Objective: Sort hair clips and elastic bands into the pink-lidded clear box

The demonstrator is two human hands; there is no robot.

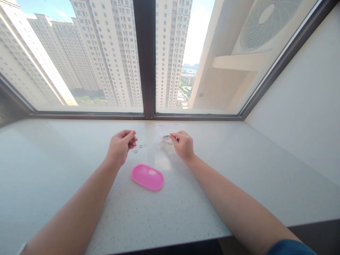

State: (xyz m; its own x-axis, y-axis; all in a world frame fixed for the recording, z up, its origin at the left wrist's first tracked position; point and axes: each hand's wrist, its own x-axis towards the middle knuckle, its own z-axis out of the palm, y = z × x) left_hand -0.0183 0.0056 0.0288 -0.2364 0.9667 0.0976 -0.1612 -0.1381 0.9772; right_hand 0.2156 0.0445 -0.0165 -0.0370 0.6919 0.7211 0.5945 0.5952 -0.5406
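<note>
My right hand (183, 144) is closed in a pinch above a clear zip bag (168, 126). At its fingertips shows a small dark thin thing (166, 136), too small to name; whether it lies in the bag or between the fingers I cannot tell. To the left, my left hand (122, 143) has thumb and fingers pressed together, and what they hold, if anything, is hidden. Beside it on the white sill lie small dark rings, one nearer (135, 151) and one farther (140, 146), with a pale green ring (145, 144) close by.
A pink oval tray (147, 177) with rounded ends lies on the speckled white windowsill (159, 216), nearer to me than both hands. Behind the bag runs the dark window frame (149, 116). A white wall (300, 106) bounds the sill at right.
</note>
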